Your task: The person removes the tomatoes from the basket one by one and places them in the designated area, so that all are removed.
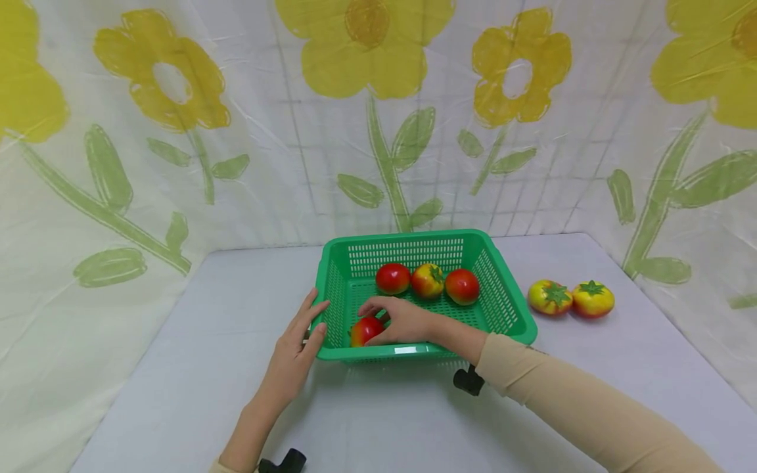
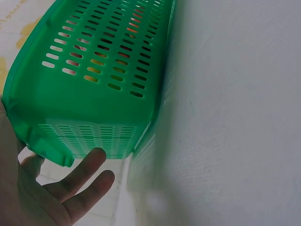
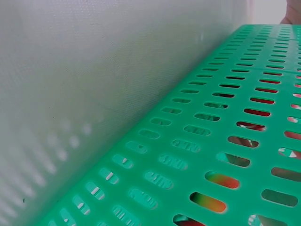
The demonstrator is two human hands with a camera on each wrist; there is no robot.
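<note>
A green plastic basket [image 1: 414, 351] with slotted walls stands on the table. Inside it, my right hand [image 1: 405, 320] grips a red tomato [image 1: 365, 330] with thumb and fingers at the front left corner. My left hand [image 1: 294, 348] rests on the basket's left rim; in the left wrist view its fingers [image 2: 84, 176] are spread beside the corner. Along the back of the basket lie a red tomato [image 1: 393, 278], a yellow-red one [image 1: 428, 281] showing its green calyx, and another red one [image 1: 462, 286]. In the right wrist view the basket wall [image 3: 188, 122] hides most of the right hand.
Two yellow-red tomatoes, a left one [image 1: 550, 297] and a right one [image 1: 593, 299], sit side by side on the white table [image 1: 195, 368], right of the basket. Behind the table hangs a white curtain [image 1: 254, 197] printed with yellow flowers.
</note>
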